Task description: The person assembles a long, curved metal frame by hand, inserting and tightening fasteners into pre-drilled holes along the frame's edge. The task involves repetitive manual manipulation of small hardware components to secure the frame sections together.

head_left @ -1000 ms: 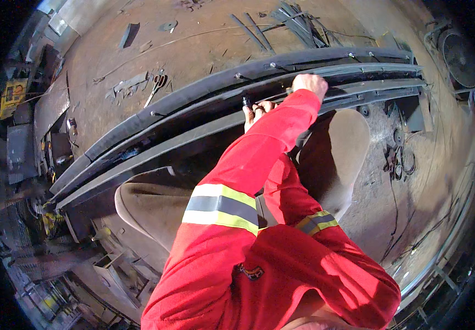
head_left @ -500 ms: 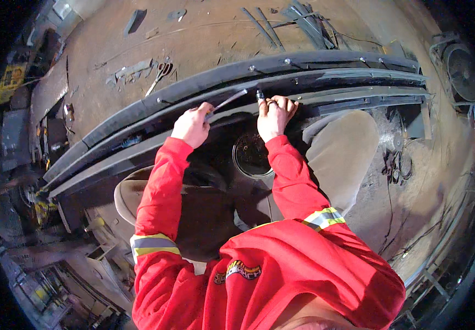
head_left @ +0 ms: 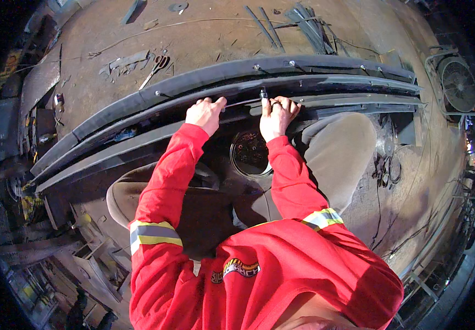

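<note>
Three long dark curved strips point(head_left: 138, 110) lie side by side across in front of me, with several bolts standing along them. My left hand point(head_left: 205, 114) is closed round a slim metal tool point(head_left: 242, 103), whose thin shaft reaches right toward a small metal cylindrical fitting point(head_left: 264, 94). The fitting stands upright at the middle strip. My right hand point(head_left: 277, 115) pinches at its base with thumb and fingers, knuckles over the near strip. Whether the shaft's tip touches the fitting I cannot tell. Below my hands is a round tin point(head_left: 251, 155) with small dark pieces in it.
Beyond the strips lie scissors point(head_left: 157, 70), scraps point(head_left: 127, 62) and a bundle of dark strips point(head_left: 310, 27). A round fan point(head_left: 458, 82) stands at the far right. My knees point(head_left: 339, 154) flank the tin. Cables point(head_left: 385, 170) lie on the right floor.
My left hand has moved right, closer to my right hand, and the tool has swung from slanting upward to lying nearly level beside the fitting. My right hand stays at the fitting.
</note>
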Demonstrator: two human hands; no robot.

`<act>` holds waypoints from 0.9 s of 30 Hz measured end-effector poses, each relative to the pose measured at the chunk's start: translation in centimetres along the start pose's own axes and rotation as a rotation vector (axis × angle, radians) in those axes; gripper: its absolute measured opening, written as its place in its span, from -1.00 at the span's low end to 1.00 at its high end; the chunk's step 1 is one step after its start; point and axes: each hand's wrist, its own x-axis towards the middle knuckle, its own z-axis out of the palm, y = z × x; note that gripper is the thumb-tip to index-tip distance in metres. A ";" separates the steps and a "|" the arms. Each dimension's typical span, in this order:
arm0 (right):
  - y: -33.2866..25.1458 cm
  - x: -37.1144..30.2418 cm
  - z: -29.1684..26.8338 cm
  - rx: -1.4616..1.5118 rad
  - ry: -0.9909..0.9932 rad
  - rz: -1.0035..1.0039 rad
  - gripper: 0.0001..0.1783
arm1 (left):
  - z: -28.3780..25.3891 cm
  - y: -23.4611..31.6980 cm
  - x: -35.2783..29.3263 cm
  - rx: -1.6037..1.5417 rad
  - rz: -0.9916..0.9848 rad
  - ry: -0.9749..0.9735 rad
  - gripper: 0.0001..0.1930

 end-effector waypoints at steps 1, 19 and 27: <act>-0.1 -0.1 0.1 0.001 -0.001 0.001 -0.70 | -0.1 0.0 -0.2 0.019 -0.003 -0.003 -0.63; -0.3 0.1 -0.3 0.006 -0.006 -0.003 -0.70 | -0.3 0.5 -0.1 -0.013 -0.019 0.016 -0.61; -0.3 0.0 -0.3 0.010 0.001 0.000 -0.69 | 0.3 -0.5 0.3 -0.316 0.161 0.163 -0.57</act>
